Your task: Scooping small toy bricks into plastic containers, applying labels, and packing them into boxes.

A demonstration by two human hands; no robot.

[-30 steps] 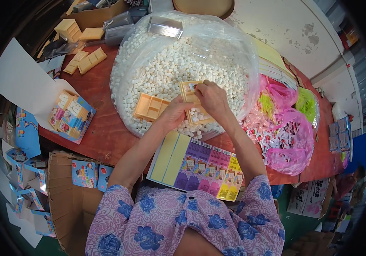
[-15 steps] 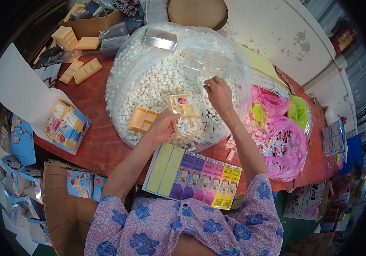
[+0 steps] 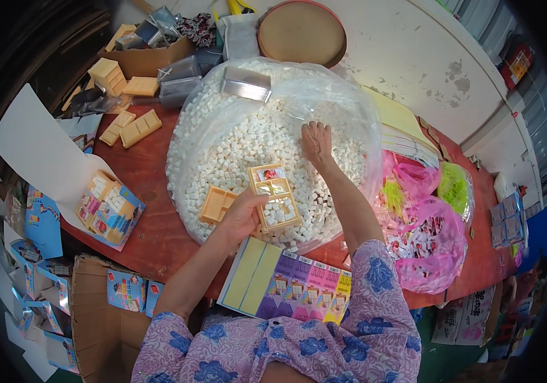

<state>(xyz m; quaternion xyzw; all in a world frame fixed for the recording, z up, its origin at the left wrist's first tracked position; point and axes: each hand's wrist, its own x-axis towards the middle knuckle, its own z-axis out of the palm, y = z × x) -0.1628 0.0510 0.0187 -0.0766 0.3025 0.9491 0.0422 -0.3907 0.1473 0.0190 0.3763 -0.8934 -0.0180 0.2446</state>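
Now reaching farther over the upper-centre marshmallows (image 3: 261,137) with curled right fingers (image 3: 312,130), cannot tell if holding any; leaving the mid-frame tray (image 3: 275,196) gripped by left fingers (image 3: 258,200) alone.

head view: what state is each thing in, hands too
Left hand: gripping front tray
Right hand: over white pieces, grip unclear
Front tray: open, white pieces inside
Second tray: open, visible compartments empty
Clear bag: open, filled with white pieces
Blue box: open, white flap raised
Larger pink bag: open, packets visible
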